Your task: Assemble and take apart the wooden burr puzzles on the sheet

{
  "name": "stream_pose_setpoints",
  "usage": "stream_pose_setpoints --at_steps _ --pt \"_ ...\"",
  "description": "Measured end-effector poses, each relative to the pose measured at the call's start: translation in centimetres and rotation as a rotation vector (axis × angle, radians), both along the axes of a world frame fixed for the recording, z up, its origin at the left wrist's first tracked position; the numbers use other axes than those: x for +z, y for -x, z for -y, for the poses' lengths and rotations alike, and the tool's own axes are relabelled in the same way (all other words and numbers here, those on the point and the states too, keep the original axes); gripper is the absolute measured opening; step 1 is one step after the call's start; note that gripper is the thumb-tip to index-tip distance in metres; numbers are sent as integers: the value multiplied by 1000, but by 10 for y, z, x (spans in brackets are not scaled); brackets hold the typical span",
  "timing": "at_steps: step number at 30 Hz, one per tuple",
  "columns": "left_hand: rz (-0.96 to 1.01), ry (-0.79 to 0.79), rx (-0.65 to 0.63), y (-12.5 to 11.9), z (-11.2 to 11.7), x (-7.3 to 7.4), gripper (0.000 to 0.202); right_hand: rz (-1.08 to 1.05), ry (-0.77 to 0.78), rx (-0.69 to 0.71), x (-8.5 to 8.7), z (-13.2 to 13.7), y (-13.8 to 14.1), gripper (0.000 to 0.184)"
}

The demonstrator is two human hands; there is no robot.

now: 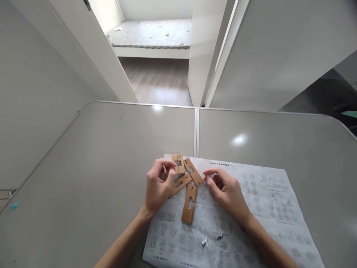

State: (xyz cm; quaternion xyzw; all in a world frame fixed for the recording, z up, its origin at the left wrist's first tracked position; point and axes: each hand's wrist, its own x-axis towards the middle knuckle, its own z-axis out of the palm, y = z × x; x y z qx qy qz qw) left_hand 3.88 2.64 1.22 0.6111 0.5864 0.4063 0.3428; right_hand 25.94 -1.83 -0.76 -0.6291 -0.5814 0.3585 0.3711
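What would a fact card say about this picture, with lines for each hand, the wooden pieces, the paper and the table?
Left hand: fingertips at the wooden piece with a squarish hole
Right hand: fingers curled beside the notched wooden piece; touching unclear
Numbered pieces: one marked 2; one marked 1, nearer the person
Paper: white, printed with small diagrams
Table: gray, metal strip across it
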Motion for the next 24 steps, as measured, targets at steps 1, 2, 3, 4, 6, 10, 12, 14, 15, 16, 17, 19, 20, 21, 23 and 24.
stream_pose_setpoints --at_steps 1,2,3,4,6,10,12,14,15,16,17,19,20,21,23,24 --pt "1 -7 3 1 0 0 12 4 -13 8 0 -1 0 22" --pt "-4 -24 8 2 0 0 11 5 -27 12 -1 -1 1 22" --pt "-13 -40 14 3 0 0 11 3 -38 18 -1 -2 1 23" --pt "-24 -60 23 3 0 0 10 2 -45 20 -1 -2 1 23" --pt "-55 -104 41 4 -1 -2 8 -1 -53 22 -2 -2 2 24" --pt "-142 -191 49 5 -2 -8 10 4 -55 20 -3 -1 3 24" --pt "-175 -201 45 5 -3 -11 13 5 -54 20 -3 -2 3 24" --pt "-189 -194 31 5 -3 -13 14 5 -54 21 -4 -2 3 24" --pt "-194 -191 18 5 -4 -14 16 4 -53 20 -4 -3 3 24" --pt "-202 -192 0 5 -4 -14 19 3 -51 21 -4 -3 4 24" --pt "-214 -193 -21 5 -4 -14 22 0 -49 22 -4 -3 4 24" --pt "-248 -196 -66 6 -5 -15 31 -5 -41 22 -4 -3 4 24" --pt "-266 -195 -90 6 -6 -16 36 -7 -37 22 -4 -3 4 24" --pt "-284 -193 -111 7 -6 -17 40 -8 -31 22 -4 -3 5 24" --pt "-312 -188 -144 9 -7 -18 47 -8 -18 23 -4 -4 4 23" --pt "-323 -181 -157 11 -8 -18 50 -7 -11 26 -3 -4 4 23"
